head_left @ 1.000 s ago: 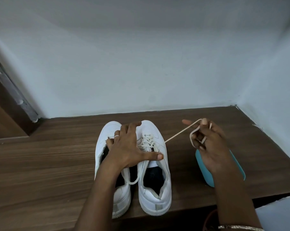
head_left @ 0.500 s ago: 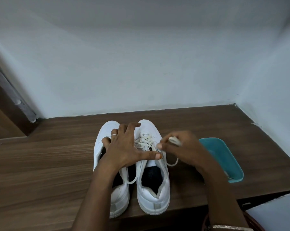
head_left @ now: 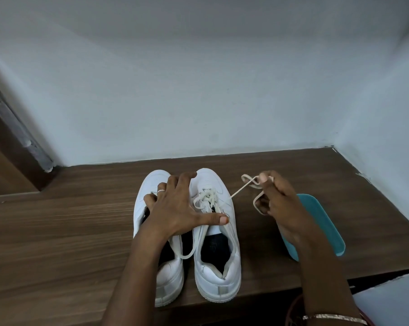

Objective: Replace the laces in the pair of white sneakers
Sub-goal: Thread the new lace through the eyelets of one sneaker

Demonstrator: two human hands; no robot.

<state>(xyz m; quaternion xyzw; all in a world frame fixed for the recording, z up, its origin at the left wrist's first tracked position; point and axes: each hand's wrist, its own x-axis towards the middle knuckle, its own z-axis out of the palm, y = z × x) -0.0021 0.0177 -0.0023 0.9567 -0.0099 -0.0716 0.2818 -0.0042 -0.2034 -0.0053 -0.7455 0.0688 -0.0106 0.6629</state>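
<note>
right hand [head_left: 282,205] pinches lace [head_left: 244,188] — right of sneakers [head_left: 218,275] | left hand [head_left: 175,208] atop them

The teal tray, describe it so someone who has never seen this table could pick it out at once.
Start at the brown wooden table set into the white corner. To the right of the white sneakers, partly hidden behind the right hand holding the lace, lies a shallow tray with rounded corners. It is the only teal thing there; the shoes and lace are pale.
</note>
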